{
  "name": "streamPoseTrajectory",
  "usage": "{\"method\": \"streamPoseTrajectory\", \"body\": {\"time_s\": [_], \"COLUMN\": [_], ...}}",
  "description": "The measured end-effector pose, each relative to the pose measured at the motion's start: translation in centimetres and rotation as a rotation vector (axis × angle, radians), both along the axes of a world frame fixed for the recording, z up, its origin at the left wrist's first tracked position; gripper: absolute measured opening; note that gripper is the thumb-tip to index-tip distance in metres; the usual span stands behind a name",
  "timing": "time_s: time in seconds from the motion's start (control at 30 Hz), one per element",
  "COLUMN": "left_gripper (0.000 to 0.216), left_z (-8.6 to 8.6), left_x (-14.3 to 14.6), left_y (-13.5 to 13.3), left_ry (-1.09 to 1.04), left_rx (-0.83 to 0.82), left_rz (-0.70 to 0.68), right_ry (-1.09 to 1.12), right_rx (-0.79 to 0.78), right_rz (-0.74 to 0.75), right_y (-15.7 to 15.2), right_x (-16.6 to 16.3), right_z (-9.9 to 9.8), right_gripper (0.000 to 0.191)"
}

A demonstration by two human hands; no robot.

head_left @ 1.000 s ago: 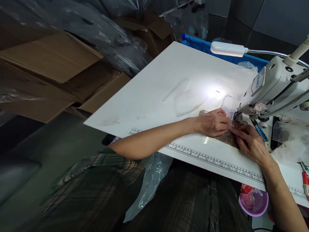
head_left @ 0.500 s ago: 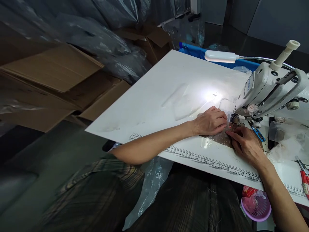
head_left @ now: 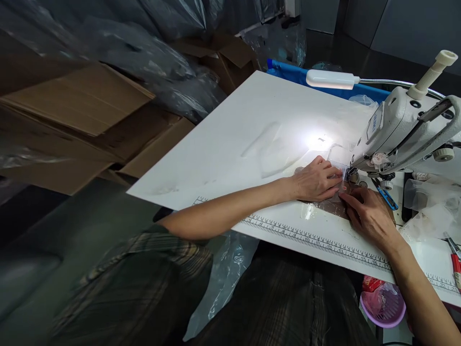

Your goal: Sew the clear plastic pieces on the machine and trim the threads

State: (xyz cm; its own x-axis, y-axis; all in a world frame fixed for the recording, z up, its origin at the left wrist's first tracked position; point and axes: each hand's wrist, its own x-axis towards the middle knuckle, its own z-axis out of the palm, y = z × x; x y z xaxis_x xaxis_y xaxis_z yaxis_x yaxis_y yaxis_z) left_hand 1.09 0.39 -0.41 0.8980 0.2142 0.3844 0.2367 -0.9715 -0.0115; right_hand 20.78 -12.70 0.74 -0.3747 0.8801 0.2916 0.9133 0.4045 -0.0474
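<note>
A white sewing machine (head_left: 399,129) stands at the right, its presser foot (head_left: 348,173) low over a piece of thin, sheer fabric (head_left: 334,196). My left hand (head_left: 317,180) lies on this fabric just left of the foot, fingers curled and pressed together on it. Close by, on the near side of the foot, my right hand (head_left: 370,214) pinches the fabric's edge between thumb and forefinger. Its other fingers are bent under. The fingers hide part of the fabric, and the needle point cannot be made out.
Blue thread snips (head_left: 387,196) lie right of the foot, near crumpled sheer scraps (head_left: 432,204). A red-handled tool (head_left: 455,266) is at the right edge. A lamp (head_left: 331,79) lights the white table (head_left: 216,144). Below hangs a purple basket (head_left: 387,310); cardboard boxes (head_left: 79,103) stand left.
The view has shifted slightly, moving the machine a little right in the picture. Both hands stay by the presser foot with their grip on the fabric much the same.
</note>
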Motion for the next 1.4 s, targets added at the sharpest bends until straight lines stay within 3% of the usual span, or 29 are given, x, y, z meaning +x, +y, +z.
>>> {"method": "streamPoseTrajectory", "body": {"time_s": [0.23,0.43,1.03,1.4], "left_gripper": [0.032,0.032,0.031,0.029], "left_z": [1.1,0.7,-0.1,-0.3], "left_x": [1.2,0.6,0.4,0.8], "left_y": [2.3,1.8,1.6,1.3], "left_ry": [0.123,0.034,-0.009,-0.02], "left_rx": [-0.061,-0.176,-0.195,-0.103], "left_rz": [-0.086,-0.064,-0.098,-0.068], "right_ry": [-0.062,-0.024,0.031,0.046], "right_rx": [-0.022,-0.053,-0.031,0.011], "right_rz": [-0.096,-0.107,-0.118,-0.113], "right_y": [0.4,0.0,-0.4,-0.1], "right_x": [-0.7,-0.8,-1.0,-0.9], "right_z": [0.0,-0.2,-0.3,-0.5], "right_gripper": [0.038,0.042,0.04,0.037]}}
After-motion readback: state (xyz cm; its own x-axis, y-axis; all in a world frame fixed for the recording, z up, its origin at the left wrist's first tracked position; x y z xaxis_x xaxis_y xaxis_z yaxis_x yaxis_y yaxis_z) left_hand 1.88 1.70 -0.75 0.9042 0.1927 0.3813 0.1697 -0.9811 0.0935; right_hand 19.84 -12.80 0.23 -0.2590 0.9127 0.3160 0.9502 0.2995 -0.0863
